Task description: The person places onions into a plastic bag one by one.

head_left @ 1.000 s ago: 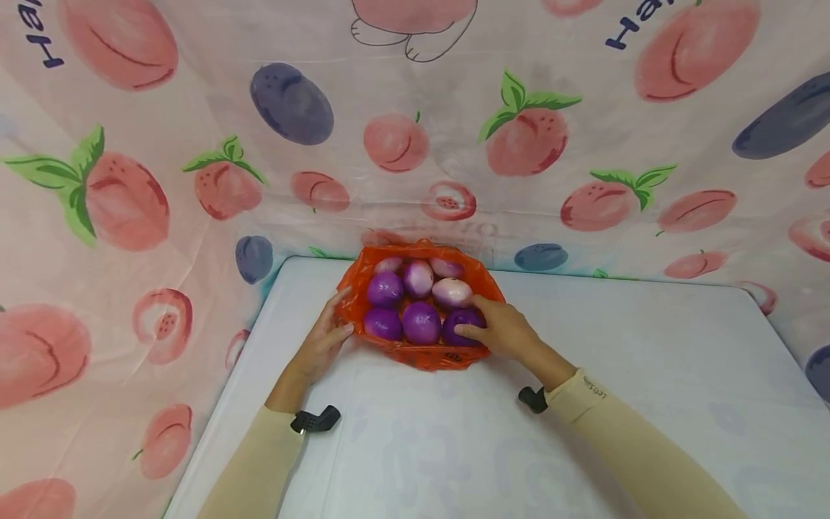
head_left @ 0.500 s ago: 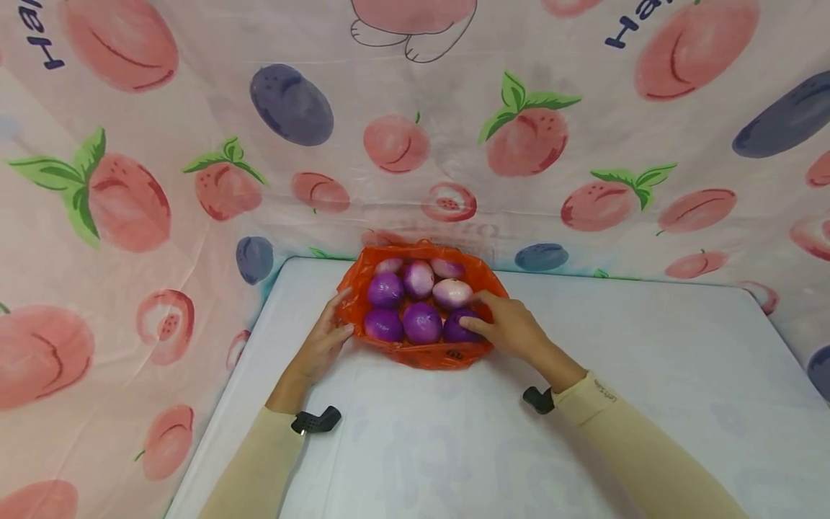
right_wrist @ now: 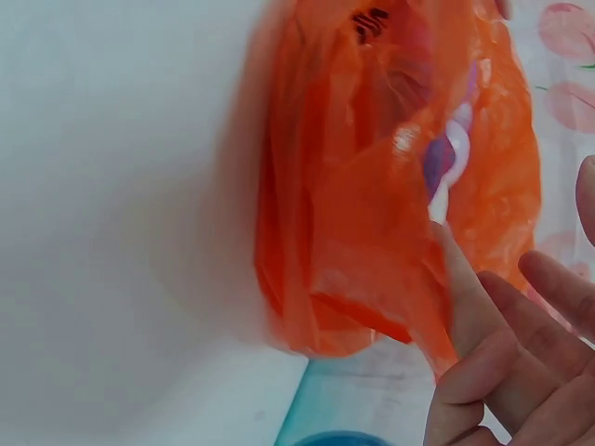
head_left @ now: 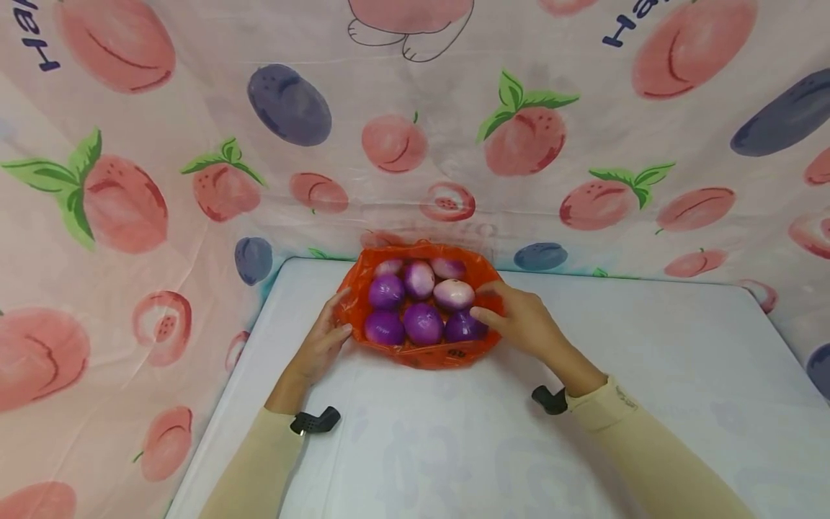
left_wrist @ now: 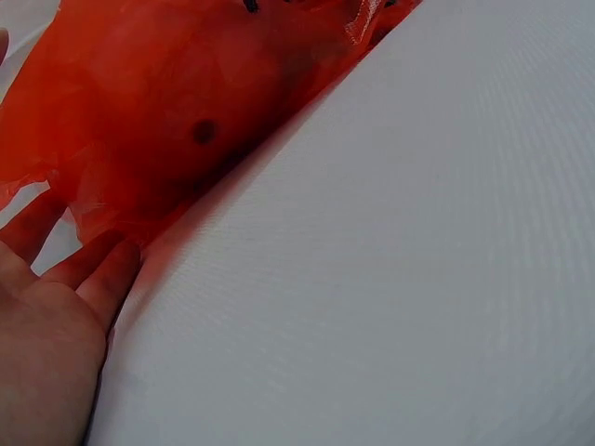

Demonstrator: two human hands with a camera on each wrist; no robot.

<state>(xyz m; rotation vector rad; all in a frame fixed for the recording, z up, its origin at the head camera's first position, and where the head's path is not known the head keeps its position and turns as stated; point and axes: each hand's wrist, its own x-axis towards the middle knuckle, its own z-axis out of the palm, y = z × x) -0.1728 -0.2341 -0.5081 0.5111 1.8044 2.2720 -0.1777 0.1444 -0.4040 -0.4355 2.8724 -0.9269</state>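
An orange plastic bag (head_left: 421, 357) lies on its side or spread wide at the table's back, its mouth facing up. Inside sit several round, glossy purple onions (head_left: 423, 323), some paler, like the whitish onion (head_left: 454, 295). My left hand (head_left: 319, 344) rests against the bag's left side with fingers extended; in the left wrist view its fingertips touch the orange plastic. My right hand (head_left: 524, 321) is at the bag's right rim, thumb near the front right onion (head_left: 464, 326). The right wrist view shows its fingers (right_wrist: 479, 307) mostly straight along the bag's edge, holding no onion.
The white-covered table (head_left: 415, 447) extends in front of the bag and to its right. A fruit-printed cloth (head_left: 389, 86) hangs close behind the bag and along the left side. Small black devices (head_left: 315, 419) are strapped at both wrists.
My right hand has drawn back to the right, off the front right onion, which now shows more fully. My left hand has stayed against the bag. The onions have hardly shifted.
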